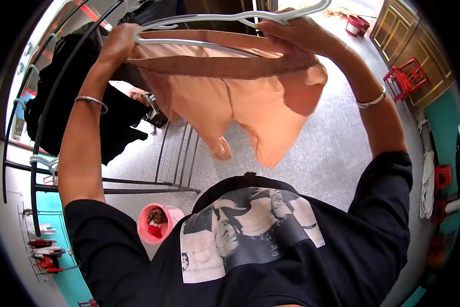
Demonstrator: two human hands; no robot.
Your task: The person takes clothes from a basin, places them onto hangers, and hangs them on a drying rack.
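Note:
Peach shorts (204,97) with a wide elastic waistband hang in front of me at the top of the head view, legs downward. A white plastic hanger (209,19) lies along the waistband, and its lower bar runs inside the waist opening. My left hand (120,45) is closed at the left end, where hanger and waistband meet. At the other side my right hand (296,36) grips the hanger near its hook, above the right end of the waistband. Its wrist and back hide part of the fingers.
On my left stands a black metal drying rack (61,77) with dark clothes (81,117) on it. A pink bucket (144,225) sits on the floor below it. Further right are a red chair (406,79), wooden doors (401,28) and dark red buckets (354,25).

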